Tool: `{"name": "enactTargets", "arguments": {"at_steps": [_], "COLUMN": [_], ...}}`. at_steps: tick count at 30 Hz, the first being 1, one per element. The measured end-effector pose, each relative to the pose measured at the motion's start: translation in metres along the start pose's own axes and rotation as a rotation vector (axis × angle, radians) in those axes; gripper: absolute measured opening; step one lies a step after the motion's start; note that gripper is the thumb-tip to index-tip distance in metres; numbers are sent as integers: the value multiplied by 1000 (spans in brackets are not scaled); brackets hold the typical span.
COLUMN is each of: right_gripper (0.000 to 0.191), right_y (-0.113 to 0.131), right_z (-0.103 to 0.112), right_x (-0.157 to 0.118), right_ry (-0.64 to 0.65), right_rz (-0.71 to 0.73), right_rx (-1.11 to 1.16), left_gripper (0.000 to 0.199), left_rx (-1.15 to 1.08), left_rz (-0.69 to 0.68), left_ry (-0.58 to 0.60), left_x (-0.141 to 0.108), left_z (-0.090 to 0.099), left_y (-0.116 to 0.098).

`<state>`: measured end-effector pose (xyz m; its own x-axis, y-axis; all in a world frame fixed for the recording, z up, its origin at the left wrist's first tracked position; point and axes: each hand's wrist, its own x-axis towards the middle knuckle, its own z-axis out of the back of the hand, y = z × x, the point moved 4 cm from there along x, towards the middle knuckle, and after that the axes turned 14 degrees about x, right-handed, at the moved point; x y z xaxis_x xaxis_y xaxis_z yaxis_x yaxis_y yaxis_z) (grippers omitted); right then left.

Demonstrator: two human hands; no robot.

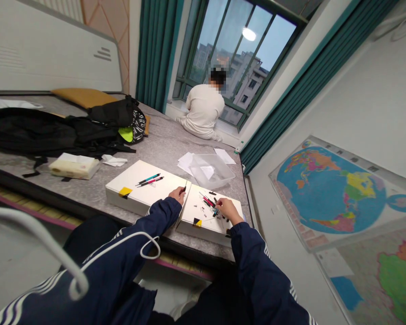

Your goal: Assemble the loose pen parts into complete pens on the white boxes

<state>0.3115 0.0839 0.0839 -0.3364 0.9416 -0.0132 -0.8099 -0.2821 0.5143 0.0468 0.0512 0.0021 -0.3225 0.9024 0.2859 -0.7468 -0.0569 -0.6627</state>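
My left hand (177,195) pinches a thin dark pen part (185,187) above the inner corner of a white box (131,194). Two assembled pens (149,179), one teal and one red, lie on that box's lid. My right hand (228,210) is over a second white box (203,228), its fingertips at a small teal pen part (216,212). Loose pen barrels, springs and small black parts (206,203) lie scattered just left of those fingers. The hand partly hides the pieces beneath it.
Both boxes sit on a grey mat (162,140) with a drop at its near edge. Behind them are a clear plastic tub (211,170), loose paper sheets and a tissue pack (73,166). A black backpack (54,131) lies left. A seated person (203,108) faces the window. A world map (328,192) lies right.
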Motion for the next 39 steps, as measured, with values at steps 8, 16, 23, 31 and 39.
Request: {"name": "enactTargets", "arguments": {"at_steps": [8, 16, 23, 31, 39], "right_gripper": [14, 12, 14, 17, 23], "right_y": [-10, -14, -4, 9, 25], "right_z": [21, 25, 28, 8, -21], "right_x": [-8, -12, -25, -10, 16], "right_ry": [-68, -10, -2, -34, -83], "right_rz": [125, 88, 75, 12, -82], "right_rx": [-8, -89, -120, -117, -84], "left_gripper": [26, 25, 25, 25, 24], "left_rx": [285, 410, 442, 456, 466], "left_rz": [-105, -142, -160, -175, -206], "left_ry": [42, 141, 183, 187, 190], "left_x": [-2, -8, -7, -6, -5], "left_z": [-2, 10, 11, 6, 5], "left_y": [-10, -27, -30, -27, -25]}}
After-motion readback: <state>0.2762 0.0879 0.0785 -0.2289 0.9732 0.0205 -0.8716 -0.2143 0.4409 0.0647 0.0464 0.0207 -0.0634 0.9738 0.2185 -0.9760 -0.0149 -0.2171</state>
